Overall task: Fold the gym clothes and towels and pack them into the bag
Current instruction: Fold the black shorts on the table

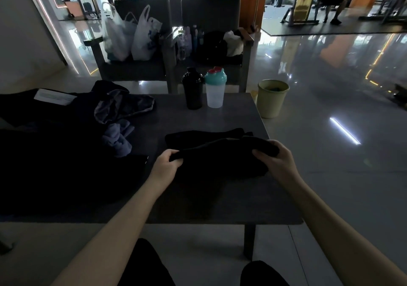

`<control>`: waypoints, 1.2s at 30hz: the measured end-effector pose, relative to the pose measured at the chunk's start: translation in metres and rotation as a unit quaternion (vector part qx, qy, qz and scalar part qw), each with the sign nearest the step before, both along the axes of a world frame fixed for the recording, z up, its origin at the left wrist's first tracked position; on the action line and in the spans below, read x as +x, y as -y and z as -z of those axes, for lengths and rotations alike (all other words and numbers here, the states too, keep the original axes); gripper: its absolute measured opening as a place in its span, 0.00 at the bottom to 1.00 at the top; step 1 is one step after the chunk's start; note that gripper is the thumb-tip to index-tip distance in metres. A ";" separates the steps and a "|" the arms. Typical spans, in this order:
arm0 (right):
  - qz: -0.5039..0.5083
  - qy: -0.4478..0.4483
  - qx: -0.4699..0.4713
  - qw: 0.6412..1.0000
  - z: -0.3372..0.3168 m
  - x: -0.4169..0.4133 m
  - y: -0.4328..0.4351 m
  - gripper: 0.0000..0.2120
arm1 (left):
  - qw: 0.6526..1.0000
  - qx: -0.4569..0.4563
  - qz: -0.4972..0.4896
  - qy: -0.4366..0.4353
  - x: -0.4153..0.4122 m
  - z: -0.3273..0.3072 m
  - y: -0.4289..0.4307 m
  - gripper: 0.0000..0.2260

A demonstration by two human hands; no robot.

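Observation:
A black garment (218,153) lies partly folded on the right half of the dark table (176,114). My left hand (167,162) grips its near left edge. My right hand (275,155) grips its right end, which is lifted and doubled over. A heap of dark clothes (55,144) covers the left half of the table, with a grey-blue garment (123,107) and a crumpled lilac towel (117,139) on its right side. A white label (55,97) shows on the dark mass at the far left; I cannot tell whether that mass is the bag.
A black bottle (192,88) and a clear shaker with a teal lid (215,88) stand at the table's far edge. A pale green bin (272,97) sits on the floor to the right. Two chairs behind hold plastic bags (132,36) and a black backpack (214,45).

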State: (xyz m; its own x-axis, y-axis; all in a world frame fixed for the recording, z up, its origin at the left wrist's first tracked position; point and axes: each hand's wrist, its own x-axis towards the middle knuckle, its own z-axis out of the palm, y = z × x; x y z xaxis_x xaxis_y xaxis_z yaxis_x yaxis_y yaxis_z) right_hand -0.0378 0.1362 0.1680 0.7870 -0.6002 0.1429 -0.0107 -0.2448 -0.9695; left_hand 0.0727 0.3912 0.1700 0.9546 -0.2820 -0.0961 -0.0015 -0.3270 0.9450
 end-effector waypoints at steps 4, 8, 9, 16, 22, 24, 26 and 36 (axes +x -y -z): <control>0.030 0.000 0.041 0.999 -0.002 0.035 0.001 0.07 | 0.998 -0.011 -0.055 -0.040 0.032 -0.002 0.012 0.10; 0.051 -0.036 0.025 0.998 0.003 0.073 0.005 0.07 | 0.990 0.007 -0.096 -0.099 0.068 0.002 0.022 0.17; 0.055 -0.046 0.018 0.997 0.004 0.082 0.006 0.07 | 0.988 0.007 -0.108 -0.113 0.076 0.002 0.024 0.18; 0.088 -0.105 0.012 0.991 0.017 0.124 0.010 0.11 | 0.988 -0.088 -0.028 -0.125 0.085 0.002 0.030 0.25; 0.124 -0.114 -0.009 0.986 0.028 0.134 0.011 0.11 | 0.994 0.090 -0.044 0.036 0.094 0.022 0.034 0.15; 0.124 -0.114 -0.033 0.985 0.029 0.135 0.012 0.12 | 0.990 0.106 -0.067 0.067 0.101 0.019 0.038 0.12; 0.113 -0.146 -0.057 0.981 0.032 0.137 0.012 0.13 | 0.983 0.149 -0.071 0.078 0.106 0.018 0.041 0.12; 0.000 -0.249 -0.408 0.878 0.031 0.114 -0.037 0.32 | 0.847 0.439 -0.057 0.296 0.078 0.023 0.064 0.27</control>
State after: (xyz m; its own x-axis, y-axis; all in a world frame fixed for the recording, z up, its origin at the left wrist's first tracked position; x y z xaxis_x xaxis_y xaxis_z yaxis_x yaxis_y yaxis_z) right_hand 0.0765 0.1730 0.1374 0.8743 -0.4571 0.1631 -0.3831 -0.8563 -0.3464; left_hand 0.1510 0.3273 0.1474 0.9250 -0.2526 0.2837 -0.3108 -0.9327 0.1829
